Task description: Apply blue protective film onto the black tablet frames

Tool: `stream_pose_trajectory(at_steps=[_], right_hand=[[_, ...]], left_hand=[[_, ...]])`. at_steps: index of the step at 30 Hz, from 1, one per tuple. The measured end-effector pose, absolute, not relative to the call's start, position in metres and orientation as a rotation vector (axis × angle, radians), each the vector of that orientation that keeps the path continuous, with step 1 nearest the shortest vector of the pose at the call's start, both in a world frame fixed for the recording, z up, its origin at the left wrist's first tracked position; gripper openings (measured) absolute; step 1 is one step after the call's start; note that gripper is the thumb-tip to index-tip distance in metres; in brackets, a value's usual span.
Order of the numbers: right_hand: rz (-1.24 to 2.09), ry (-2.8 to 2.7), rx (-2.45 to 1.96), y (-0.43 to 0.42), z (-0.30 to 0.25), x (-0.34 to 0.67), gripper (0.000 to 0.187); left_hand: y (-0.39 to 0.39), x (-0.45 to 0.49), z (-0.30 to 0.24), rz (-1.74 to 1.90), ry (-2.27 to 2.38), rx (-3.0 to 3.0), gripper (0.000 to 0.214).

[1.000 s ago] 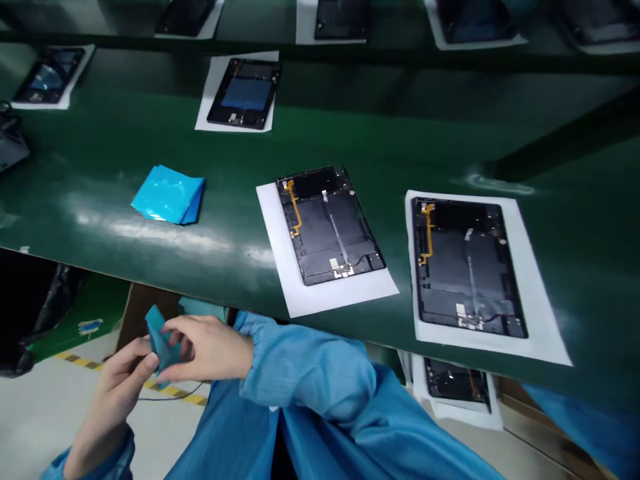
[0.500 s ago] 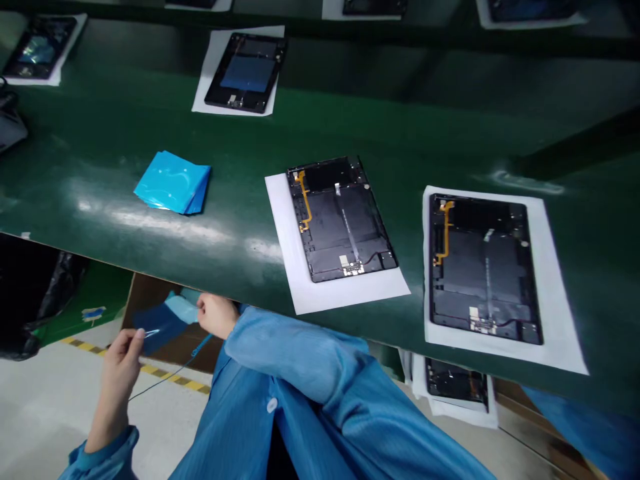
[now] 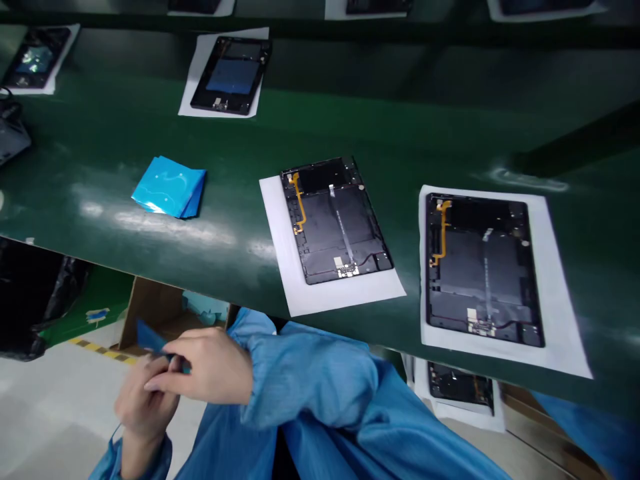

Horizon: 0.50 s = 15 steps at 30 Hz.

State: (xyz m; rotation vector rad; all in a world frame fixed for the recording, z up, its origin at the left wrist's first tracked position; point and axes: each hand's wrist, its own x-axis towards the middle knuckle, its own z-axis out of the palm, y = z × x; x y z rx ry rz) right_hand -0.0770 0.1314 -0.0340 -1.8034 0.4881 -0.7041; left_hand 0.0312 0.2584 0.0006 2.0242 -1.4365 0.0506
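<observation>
My left hand point(image 3: 147, 400) and my right hand point(image 3: 205, 363) meet below the front edge of the green bench. Between them they pinch a piece of blue film point(image 3: 150, 339), and my fingers hide most of it. A stack of shiny blue film sheets point(image 3: 169, 188) lies on the bench, out of reach of neither hand's fingers in particular but well above them. Two black tablet frames with orange flex cables point(image 3: 335, 220) point(image 3: 480, 270) lie on white paper sheets point(image 3: 350, 297) to the right.
The green bench point(image 3: 150, 127) runs across the view, with more tablets on paper point(image 3: 230, 77) farther off. Below it are a cardboard box point(image 3: 150, 307) with pale blue scraps, a black bag point(image 3: 30, 300) and a tablet on a lower shelf point(image 3: 460, 387).
My hands were apart with the dark blue film spread between them; now my right hand has moved left to my left hand, and the film is mostly hidden.
</observation>
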Motion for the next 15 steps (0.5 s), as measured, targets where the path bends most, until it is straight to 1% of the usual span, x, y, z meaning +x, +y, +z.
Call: stream_pose_trajectory(at_steps=[1,2,3,6,8,9,11,12,13,15], right_hand=[[-0.713,0.476,-1.778,0.126,-0.025,-0.094,0.018],[-0.717,0.467,-1.738,0.118,-0.018,-0.109,0.011],[-0.729,0.456,-1.703,0.109,-0.012,-0.123,0.013],[-0.898,0.529,-1.732,0.080,0.002,-0.162,0.034],[-1.057,0.671,-1.843,0.060,0.011,-0.189,0.047],[-1.133,0.764,-1.919,0.049,0.016,-0.204,0.053],[-1.277,0.961,-2.098,0.028,0.026,-0.235,0.061],[-1.321,1.046,-2.184,0.017,0.031,-0.250,0.060],[-1.352,1.130,-2.247,0.005,0.035,-0.265,0.055],[-1.419,1.295,-2.259,-0.019,0.042,-0.288,0.035]], left_hand=[[0.245,0.024,0.006,0.045,-1.505,1.941,0.044],[0.231,0.019,0.011,0.062,-1.566,1.874,0.042],[0.218,0.015,0.017,0.075,-1.627,1.816,0.038],[0.183,0.008,0.031,-0.010,-1.776,1.699,0.024],[0.159,0.001,0.037,-0.099,-1.795,1.708,0.008],[0.147,-0.003,0.037,-0.120,-1.784,1.748,0.004],[0.118,-0.015,0.031,-0.133,-1.772,1.858,0.024],[0.103,-0.023,0.025,-0.148,-1.787,1.920,0.031],[0.087,-0.031,0.017,-0.171,-1.817,1.973,0.037],[0.055,-0.050,0.000,-0.214,-1.860,2.073,0.045]])
